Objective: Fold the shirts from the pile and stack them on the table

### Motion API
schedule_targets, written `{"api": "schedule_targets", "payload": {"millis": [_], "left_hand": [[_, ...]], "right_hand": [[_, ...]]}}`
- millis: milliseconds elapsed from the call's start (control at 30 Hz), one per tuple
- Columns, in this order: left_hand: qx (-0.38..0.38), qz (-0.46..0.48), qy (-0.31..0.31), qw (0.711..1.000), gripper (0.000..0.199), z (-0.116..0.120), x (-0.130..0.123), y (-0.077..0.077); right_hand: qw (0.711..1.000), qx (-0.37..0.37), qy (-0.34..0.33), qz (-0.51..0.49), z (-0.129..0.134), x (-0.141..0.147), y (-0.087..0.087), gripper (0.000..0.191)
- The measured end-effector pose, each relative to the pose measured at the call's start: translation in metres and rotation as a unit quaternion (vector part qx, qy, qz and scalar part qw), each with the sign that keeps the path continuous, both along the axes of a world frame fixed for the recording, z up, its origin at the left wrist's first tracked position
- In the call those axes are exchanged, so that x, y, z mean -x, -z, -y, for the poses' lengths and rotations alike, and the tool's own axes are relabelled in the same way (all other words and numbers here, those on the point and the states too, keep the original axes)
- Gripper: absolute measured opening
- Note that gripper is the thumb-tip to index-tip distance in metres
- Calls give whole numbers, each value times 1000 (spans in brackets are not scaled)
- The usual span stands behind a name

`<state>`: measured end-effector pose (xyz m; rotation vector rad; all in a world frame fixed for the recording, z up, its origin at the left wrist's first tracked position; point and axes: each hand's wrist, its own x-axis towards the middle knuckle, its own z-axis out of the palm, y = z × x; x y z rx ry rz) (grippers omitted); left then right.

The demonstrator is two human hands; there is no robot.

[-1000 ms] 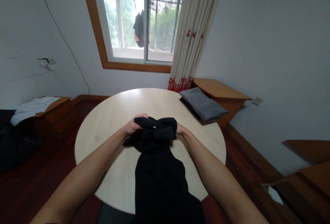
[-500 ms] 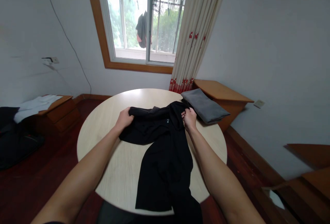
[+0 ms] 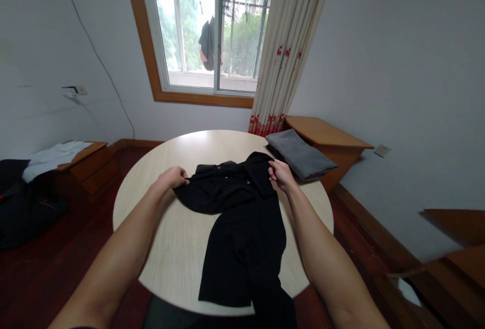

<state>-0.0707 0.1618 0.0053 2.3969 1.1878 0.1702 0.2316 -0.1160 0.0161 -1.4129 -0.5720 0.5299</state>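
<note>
A black garment (image 3: 242,238) with small buttons near its top edge lies spread on the round table (image 3: 178,263). I cannot tell whether it is a shirt or trousers. My left hand (image 3: 175,176) pinches its upper left edge, pulling a corner out sideways. At its upper right, my right hand (image 3: 279,173) has closed fingers on the edge of the cloth. Two long parts of the garment run toward me, and one hangs over the table's near edge. Just beyond my right hand lies a folded grey cloth (image 3: 301,154).
A wooden cabinet (image 3: 326,132) stands behind the table at the right. A low wooden drawer unit (image 3: 89,167) with white cloth on top is at the left, near a black bag (image 3: 30,218). The window and a patterned curtain (image 3: 284,61) are at the back.
My left hand has shifted slightly left and down, from the top edge to the left corner. The garment's top has flattened and its buttons now show. My right hand stays near the same edge.
</note>
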Motion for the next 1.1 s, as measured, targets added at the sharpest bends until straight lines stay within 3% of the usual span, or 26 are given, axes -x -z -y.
{"api": "schedule_targets", "payload": {"millis": [100,167,233,300,433,533,633,833,900,967,1100], "left_hand": [[-141,109,-109,978,22,-7,5,-7],[-204,170,-129,955,30,-3,2,-9],[-218,179,-98,955,35,9,-7,-8],[-201,145,-37,968,34,28,-18,-5],[-187,41,80,978,53,65,-36,-1],[-184,-14,96,978,69,78,-41,2],[-164,-10,99,981,58,77,-42,6],[-146,43,91,984,21,53,-38,5],[-154,97,61,981,19,38,-25,-4],[-185,174,-28,967,19,19,-4,-17],[-271,312,-277,868,22,-10,47,-40]], "right_hand": [[998,-5,42,-44,-7,-7,4,9],[997,10,73,-10,-14,-8,8,14],[989,51,98,97,-18,-6,13,35],[963,98,85,237,-20,-2,19,45],[880,176,-45,440,-21,14,29,47],[820,276,-89,494,-24,24,32,55],[794,347,-79,494,-28,24,31,43],[818,340,21,463,-16,8,17,52],[819,349,77,448,-7,5,8,55],[809,372,127,436,3,4,-2,56],[771,449,168,420,16,9,-19,67]]}}
